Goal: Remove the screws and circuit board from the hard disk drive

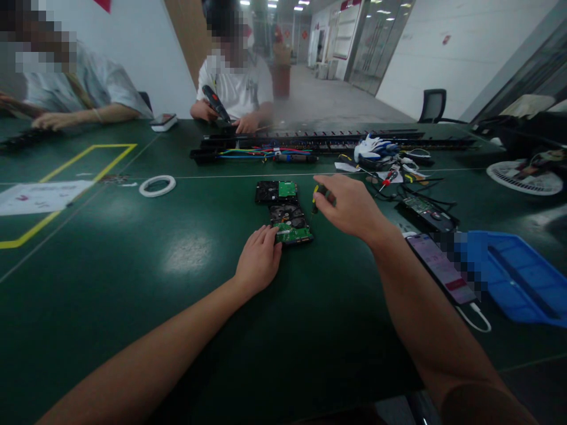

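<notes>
On the green table lies a hard drive (290, 221) with its green circuit board facing up. My left hand (259, 260) holds its near left corner, fingers on the board side and thumb along the front edge. A second hard drive (266, 192), black with a green board, lies just behind it, the two close together. To the right, my right hand (348, 203) is closed around a screwdriver (315, 199) with a yellow and black handle. Its shaft points down by the right edge of the nearer drive; the tip is too small to make out.
At right lie a phone (443, 268) with a white cable, a blue tray (518, 271), another circuit-board device (427, 212), and gloves (374, 147) among tools. Long black rails (332, 141) with wires lie behind. A white ring (157, 186) is at left. Two people sit opposite, one holding a power screwdriver (215, 103).
</notes>
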`<control>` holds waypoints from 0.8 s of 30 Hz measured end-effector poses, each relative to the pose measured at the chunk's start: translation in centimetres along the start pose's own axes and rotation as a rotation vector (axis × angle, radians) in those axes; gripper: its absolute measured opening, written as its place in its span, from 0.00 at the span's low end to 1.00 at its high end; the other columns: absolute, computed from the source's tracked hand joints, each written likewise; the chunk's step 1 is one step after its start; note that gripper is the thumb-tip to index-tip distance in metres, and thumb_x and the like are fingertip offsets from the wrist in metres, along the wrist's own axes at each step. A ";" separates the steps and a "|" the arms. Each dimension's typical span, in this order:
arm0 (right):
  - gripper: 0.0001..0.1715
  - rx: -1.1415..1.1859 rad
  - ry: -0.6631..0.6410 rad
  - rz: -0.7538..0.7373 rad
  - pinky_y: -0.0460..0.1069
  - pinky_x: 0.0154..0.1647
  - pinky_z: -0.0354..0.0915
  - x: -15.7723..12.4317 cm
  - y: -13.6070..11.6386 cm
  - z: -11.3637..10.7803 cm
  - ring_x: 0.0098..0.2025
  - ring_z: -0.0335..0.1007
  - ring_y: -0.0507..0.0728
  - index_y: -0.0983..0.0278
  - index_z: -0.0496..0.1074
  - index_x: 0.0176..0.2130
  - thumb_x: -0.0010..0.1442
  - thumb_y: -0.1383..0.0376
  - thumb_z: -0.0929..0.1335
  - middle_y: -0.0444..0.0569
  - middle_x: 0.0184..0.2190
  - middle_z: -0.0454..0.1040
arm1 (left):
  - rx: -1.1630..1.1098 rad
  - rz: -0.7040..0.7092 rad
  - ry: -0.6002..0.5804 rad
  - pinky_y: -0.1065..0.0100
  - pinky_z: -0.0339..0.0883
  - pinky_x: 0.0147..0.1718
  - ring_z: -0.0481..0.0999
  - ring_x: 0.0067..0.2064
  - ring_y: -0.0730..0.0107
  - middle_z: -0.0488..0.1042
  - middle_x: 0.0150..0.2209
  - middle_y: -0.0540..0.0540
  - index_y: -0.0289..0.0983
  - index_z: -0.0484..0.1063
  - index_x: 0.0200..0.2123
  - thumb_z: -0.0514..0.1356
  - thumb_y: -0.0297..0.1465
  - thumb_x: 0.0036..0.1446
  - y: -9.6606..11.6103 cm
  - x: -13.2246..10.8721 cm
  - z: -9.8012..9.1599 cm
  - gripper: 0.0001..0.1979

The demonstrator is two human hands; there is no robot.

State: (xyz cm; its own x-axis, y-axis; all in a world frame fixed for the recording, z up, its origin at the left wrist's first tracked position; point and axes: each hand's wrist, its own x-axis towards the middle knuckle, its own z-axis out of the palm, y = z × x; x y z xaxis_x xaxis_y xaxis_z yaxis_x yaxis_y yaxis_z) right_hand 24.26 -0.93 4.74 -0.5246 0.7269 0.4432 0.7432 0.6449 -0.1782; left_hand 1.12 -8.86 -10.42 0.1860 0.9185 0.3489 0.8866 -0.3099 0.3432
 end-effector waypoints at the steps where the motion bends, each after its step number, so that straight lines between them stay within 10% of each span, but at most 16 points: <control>1: 0.25 0.001 -0.003 -0.005 0.59 0.51 0.67 0.0 0.0 0.0 0.42 0.75 0.64 0.69 0.73 0.61 0.68 0.63 0.65 0.61 0.48 0.80 | -0.001 -0.001 0.000 0.43 0.63 0.68 0.68 0.70 0.47 0.73 0.64 0.33 0.34 0.63 0.66 0.51 0.34 0.73 0.0 0.0 0.0 0.22; 24: 0.16 0.050 0.041 -0.013 0.57 0.46 0.67 0.1 0.0 -0.2 0.41 0.74 0.64 0.64 0.72 0.53 0.66 0.63 0.68 0.57 0.45 0.79 | -0.004 -0.006 0.007 0.43 0.64 0.68 0.68 0.70 0.47 0.72 0.65 0.34 0.35 0.63 0.66 0.52 0.33 0.73 0.0 -0.1 -0.3 0.22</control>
State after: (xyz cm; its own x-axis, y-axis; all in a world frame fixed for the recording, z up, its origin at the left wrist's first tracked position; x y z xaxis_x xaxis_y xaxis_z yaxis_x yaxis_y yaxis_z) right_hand 24.24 -0.91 4.96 -0.5161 0.7087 0.4810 0.7142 0.6660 -0.2151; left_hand 0.96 -9.03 -10.22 0.1772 0.9187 0.3529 0.8860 -0.3051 0.3493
